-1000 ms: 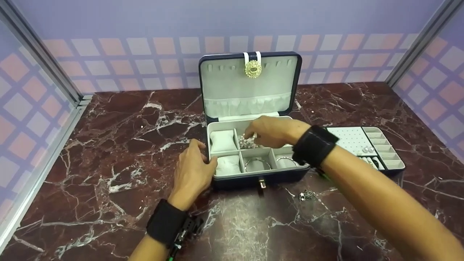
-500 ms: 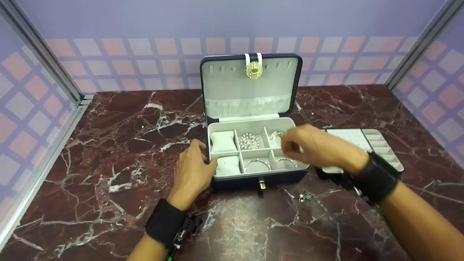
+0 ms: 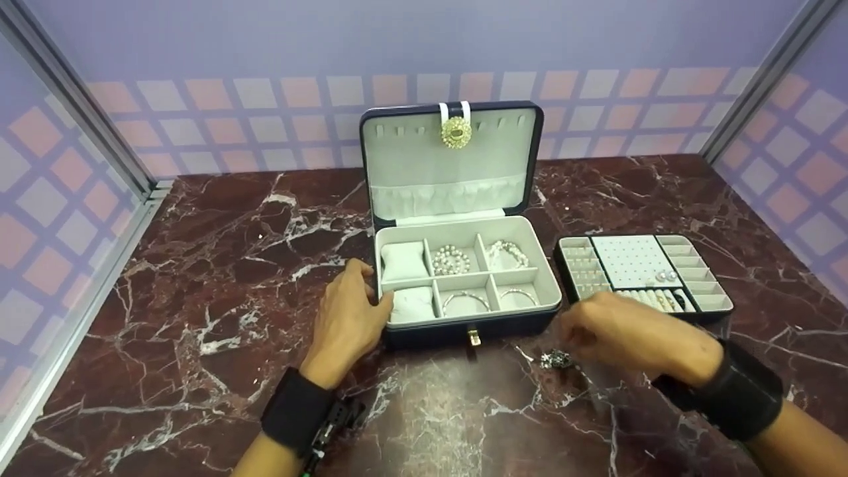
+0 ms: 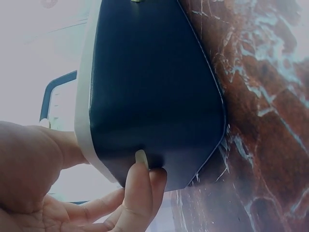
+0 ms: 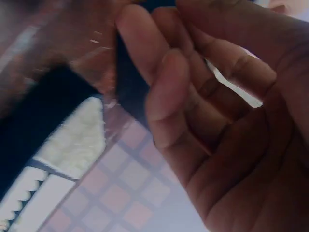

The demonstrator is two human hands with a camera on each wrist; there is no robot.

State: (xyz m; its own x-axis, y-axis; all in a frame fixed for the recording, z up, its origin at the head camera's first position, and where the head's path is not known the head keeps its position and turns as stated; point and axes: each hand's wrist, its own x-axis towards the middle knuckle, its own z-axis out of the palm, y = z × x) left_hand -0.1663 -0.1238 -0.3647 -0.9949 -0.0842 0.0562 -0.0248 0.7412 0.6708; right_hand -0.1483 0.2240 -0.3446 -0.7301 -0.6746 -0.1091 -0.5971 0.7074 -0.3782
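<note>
A dark blue jewelry box [image 3: 513, 326] with a pale lining stands with its lid up. My left hand [image 3: 346, 321] holds its left wall, thumb over the rim and fingertips on the outside [image 4: 138, 193]. A coiled pearl strand [image 3: 452, 260] lies in the back middle compartment, a beaded bracelet [image 3: 509, 255] in the back right one. Two thin bangles, one front middle [image 3: 466, 295] and one front right, lie in the box. Fingers loosely bent and holding nothing, my right hand [image 3: 636, 334] hovers just right of a small silver-and-dark jewelry piece [image 3: 555, 360] on the tabletop.
To the box's right sits a dark-edged jewelry tray [image 3: 633, 258] with rings and pearl earrings [image 3: 666, 275]. Two white cushions, the rear one [image 3: 403, 262] included, fill the box's left side. Patterned walls enclose the marble table [image 3: 218, 278].
My right hand has left the pearl strand in the back middle compartment and moved right and toward me, out of the box, to the small jewelry piece. My left hand has stayed put.
</note>
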